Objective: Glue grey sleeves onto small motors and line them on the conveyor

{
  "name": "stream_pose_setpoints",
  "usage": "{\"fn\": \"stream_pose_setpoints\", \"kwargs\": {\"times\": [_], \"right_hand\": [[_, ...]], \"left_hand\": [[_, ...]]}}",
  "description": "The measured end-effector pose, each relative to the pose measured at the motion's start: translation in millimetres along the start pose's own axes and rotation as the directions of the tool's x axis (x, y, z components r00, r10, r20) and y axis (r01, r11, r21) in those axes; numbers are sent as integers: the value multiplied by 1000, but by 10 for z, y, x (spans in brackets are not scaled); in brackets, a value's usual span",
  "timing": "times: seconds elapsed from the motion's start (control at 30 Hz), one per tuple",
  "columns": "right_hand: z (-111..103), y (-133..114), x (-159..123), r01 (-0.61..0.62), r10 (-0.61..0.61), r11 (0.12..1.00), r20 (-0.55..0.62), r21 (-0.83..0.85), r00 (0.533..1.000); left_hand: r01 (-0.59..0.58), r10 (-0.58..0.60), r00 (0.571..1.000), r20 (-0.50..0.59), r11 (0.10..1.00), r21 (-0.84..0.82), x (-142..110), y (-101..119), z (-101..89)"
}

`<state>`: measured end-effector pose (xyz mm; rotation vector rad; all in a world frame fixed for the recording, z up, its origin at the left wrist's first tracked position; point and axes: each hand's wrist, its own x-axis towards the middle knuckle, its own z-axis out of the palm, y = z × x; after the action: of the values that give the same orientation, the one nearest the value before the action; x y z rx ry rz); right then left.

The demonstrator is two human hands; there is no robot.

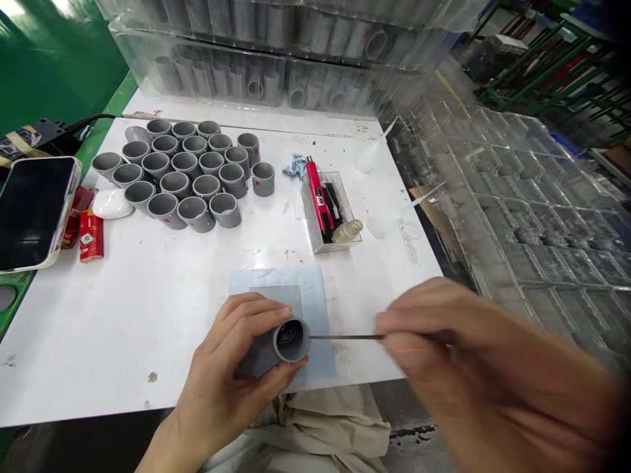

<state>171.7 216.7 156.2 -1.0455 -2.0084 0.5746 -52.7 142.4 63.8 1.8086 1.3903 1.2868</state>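
My left hand [236, 355] is wrapped round a grey plastic cylinder [307, 341], lying on its side with its open end facing me. Inside the opening some dark round detail shows. My right hand [444, 355], partly blurred, pinches a thin metal rod-like tool [345, 337]. The tool's tip meets the right rim of the cylinder; whether it goes into the wall I cannot tell. Beneath the cylinder lie a light blue cloth [318, 295] and a grey square sheet [290, 293].
Several grey cylinders [185, 161] stand upright at the back left. A clear box [320, 243] holds a red cutter [318, 190]. White dropper bottles [369, 157] stand to its right. A phone [34, 210] lies at the left edge. Clear trays [532, 197] are stacked at right.
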Motion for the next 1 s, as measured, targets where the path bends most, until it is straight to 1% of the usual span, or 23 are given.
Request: {"fn": "stream_pose_setpoints", "kwargs": {"times": [0.07,0.13,0.3,0.47,0.63,0.73,0.83,0.9,0.93,1.0], "right_hand": [[138,-78,8,-1,-3,999,75,43,997],[223,-68,17,8,-16,997,102,83,995],[307,49,-13,1,-23,990,154,142,988],[331,46,-14,40,-53,996,165,86,985],[325,25,11,136,-133,991,139,-15,981],[334,13,20,161,-154,986,130,-38,979],[280,-34,37,138,-133,990,144,-25,980],[179,-82,46,89,-86,996,149,-9,985],[114,-103,47,53,-52,999,123,-9,991],[-15,-113,48,5,-4,998,31,-55,1000]], "left_hand": [[-9,10,1000,14,1000,-10,0,-1,3],[-28,28,999,31,999,-17,2,-3,5],[-62,61,995,74,998,10,7,-7,-7],[-90,88,993,81,996,19,-11,-21,-14],[4,-7,996,84,1000,30,-25,-6,0],[28,-32,996,81,998,49,-24,20,6],[49,-53,996,74,997,61,-21,40,9],[61,-65,996,67,996,59,-22,41,12],[67,-71,995,64,996,56,-25,37,14],[80,-82,995,52,996,49,-36,18,22]]}}
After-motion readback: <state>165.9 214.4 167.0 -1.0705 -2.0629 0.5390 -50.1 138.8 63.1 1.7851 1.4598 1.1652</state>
